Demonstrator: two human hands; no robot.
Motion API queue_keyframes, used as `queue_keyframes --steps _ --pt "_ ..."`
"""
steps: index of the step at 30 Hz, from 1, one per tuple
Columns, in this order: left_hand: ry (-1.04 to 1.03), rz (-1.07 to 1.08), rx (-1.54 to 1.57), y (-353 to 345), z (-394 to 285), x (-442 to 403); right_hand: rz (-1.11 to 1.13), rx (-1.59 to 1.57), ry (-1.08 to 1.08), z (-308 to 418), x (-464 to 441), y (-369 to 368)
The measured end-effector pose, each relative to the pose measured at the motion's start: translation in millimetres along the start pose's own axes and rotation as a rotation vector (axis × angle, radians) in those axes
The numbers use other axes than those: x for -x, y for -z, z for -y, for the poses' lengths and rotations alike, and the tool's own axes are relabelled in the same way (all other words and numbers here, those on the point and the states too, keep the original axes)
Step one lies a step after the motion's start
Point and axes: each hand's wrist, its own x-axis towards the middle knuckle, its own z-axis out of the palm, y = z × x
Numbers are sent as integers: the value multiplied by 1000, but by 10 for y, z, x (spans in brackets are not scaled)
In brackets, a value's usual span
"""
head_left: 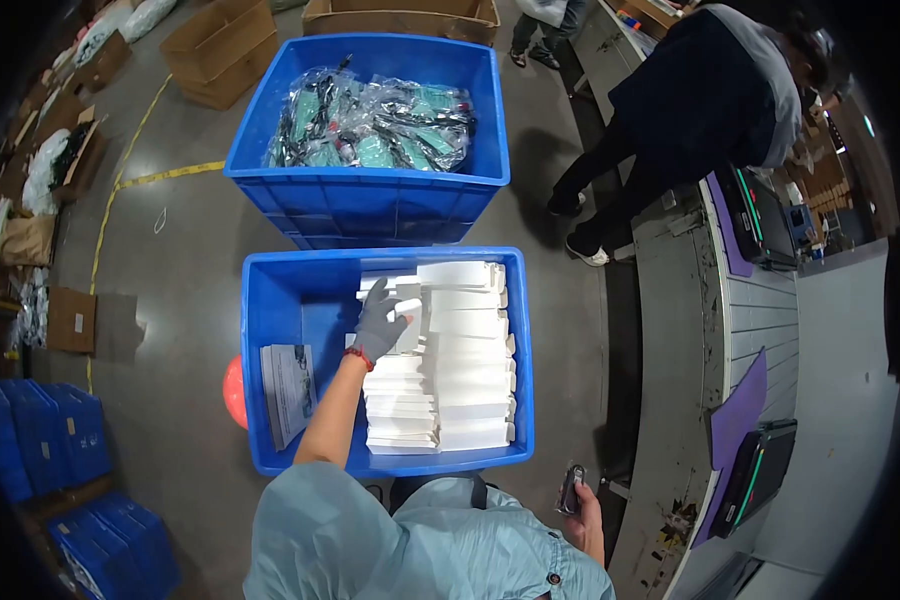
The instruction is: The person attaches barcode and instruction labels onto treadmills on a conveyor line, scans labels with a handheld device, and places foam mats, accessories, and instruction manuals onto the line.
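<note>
Grey workshop floor with yellow tape; two blue bins, left hand at white cartons, right hand holding a bagged item.
Near blue bin: white cartons packed on edge in two columns, right of a stack of printed sheets. Left hand, grey-gloved, red bracelet at wrist, lies over upper end of left column, fingers partly curled at a carton; cannot tell whether it is gripped. Right hand, ungloved, outside the bin near its lower right corner, fingers closed around a clear-bagged dark item. Far blue bin, just beyond: teal and black pieces in clear bags. Another person leans over the workbench at right.
</note>
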Motion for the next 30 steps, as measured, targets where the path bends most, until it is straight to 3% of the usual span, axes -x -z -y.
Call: queue_keyframes --steps 4,7,12,15,23,27,30 --pt "-191 145 -81 -285 61 -282 -49 -56 28 -66 57 36" --pt "212 353 43 -145 -161 -505 -49 -131 54 -211 114 173" --pt "175 533 3 -70 -390 -641 -108 -247 56 -507 98 285" --pt "-150 524 -211 -64 -753 -676 -115 -299 63 -607 92 260" --pt "-402 636 -606 -544 -1579 -560 -82 -367 98 -775 120 180" --pt "-368 696 -616 -801 -1995 -306 -106 -402 112 -877 181 259" --pt "-573 674 -313 -733 -2440 -59 -96 -440 140 -848 249 360"
